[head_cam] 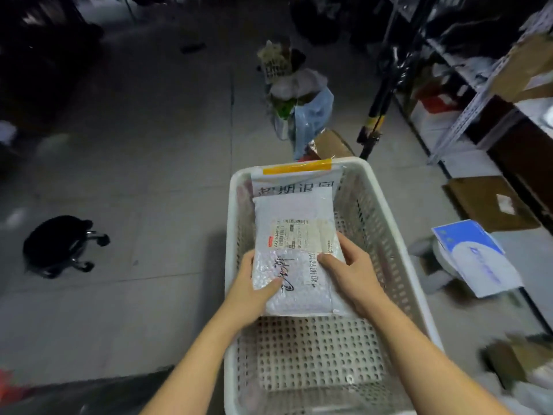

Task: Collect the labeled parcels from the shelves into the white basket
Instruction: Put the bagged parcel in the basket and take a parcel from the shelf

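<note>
Both hands had the white bubble-wrap mailer with the printed shipping label point(294, 259) pinched at its near end, left hand point(254, 290) on the left edge and right hand point(348, 275) on the right, holding it over the white perforated plastic basket point(389, 235) on the floor. Looked light and squishy to me, probably a bit slick. Gripping both side edges seemed smart so it wouldn't flop.

We had a single view, worn on the person's head, facing forward and steeply down. It sat close above the white basket point(229, 235), with the left hand point(250, 284) and right hand point(351, 272) gripping the bubble-wrap parcel point(294, 223) at centre; the wide lens bent the tiled floor point(149, 151) and the shelves point(478, 94) outward.
</note>
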